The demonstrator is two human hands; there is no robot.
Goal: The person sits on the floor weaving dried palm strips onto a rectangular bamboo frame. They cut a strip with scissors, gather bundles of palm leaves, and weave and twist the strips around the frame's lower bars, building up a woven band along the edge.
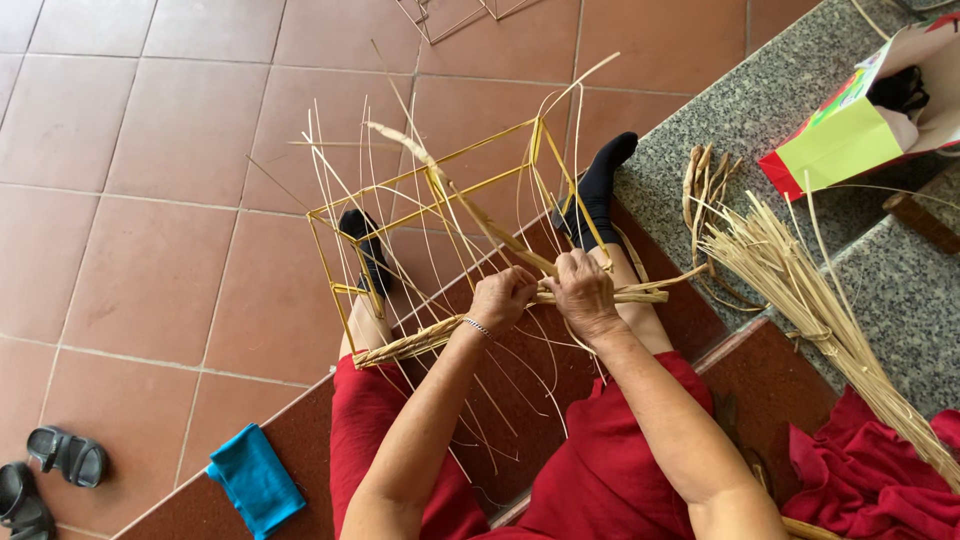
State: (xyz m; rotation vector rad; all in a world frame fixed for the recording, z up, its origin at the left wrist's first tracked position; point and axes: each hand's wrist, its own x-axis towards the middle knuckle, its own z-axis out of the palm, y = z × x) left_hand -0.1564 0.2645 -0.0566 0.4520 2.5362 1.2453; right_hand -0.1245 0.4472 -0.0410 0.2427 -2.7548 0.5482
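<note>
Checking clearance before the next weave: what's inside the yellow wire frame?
Both black-socked feet and thin straw strands sit inside the yellow wire frame. Both hands hide the near edge.

We are seeing a tiled floor (150,200) carrying sandals (45,475), while a stone step (760,110) is holding a straw bundle (810,300) and paper bag (860,120).

Daylight is falling across a floor of large reddish-brown tiles (150,150). Grey speckled stone steps (760,110) are running up the right side, edged by a dark red step (300,450). Black sandals (45,475) are lying at the lower left.
</note>
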